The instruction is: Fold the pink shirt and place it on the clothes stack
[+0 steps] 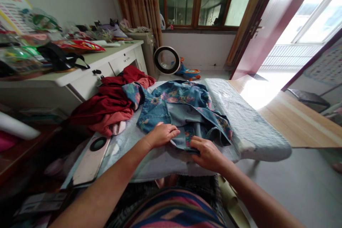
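Note:
A blue denim garment with a floral print (153,110), perhaps a jacket, lies spread on a cloth-covered ironing board (251,124). Part of its paler inner side faces up. My left hand (164,134) rests on the garment's near left part, fingers stretched out to the right and thumb apart. Close by, my right hand (207,152) pinches the near edge of the same garment, with its fingers curled over the fabric. What lies beneath the left fingertips is hidden.
Red clothes (107,99) are heaped at the board's left, behind a flat pale object with a dark round (89,165). A cluttered white desk (112,58) runs along the left wall. A washing machine with its round door open (167,60) stands behind; an open door (267,25) is on the right.

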Demonstrator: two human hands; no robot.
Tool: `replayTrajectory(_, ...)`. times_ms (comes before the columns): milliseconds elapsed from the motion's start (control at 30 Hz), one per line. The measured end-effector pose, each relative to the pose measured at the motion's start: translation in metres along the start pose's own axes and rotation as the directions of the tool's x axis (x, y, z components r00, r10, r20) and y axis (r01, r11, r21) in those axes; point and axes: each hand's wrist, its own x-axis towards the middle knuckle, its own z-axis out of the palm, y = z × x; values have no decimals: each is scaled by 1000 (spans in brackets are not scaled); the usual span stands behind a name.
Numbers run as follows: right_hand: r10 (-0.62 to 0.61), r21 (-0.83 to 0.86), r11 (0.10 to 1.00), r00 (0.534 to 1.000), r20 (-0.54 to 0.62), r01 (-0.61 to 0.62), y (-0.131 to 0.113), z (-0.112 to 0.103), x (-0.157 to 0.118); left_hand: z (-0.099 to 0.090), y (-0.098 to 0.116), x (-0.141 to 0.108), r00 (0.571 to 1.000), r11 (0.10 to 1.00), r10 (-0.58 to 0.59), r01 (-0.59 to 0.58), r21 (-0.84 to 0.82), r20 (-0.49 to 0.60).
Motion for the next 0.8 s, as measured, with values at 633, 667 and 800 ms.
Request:
replayTrajectory(633,21,97,995,998,64,-27,6,24,8,4,-42,34,835,832,-448,520,194,-320)
replayTrajectory(667,41,125,991,998,39,-46,8,26,6,2,-42,27,825,840,-429,514,173,-368)
replayTrajectory(800,84,232,970,994,-66,-67,11,28,-1,-14,-45,-22,710,912,-301,409,25,-637)
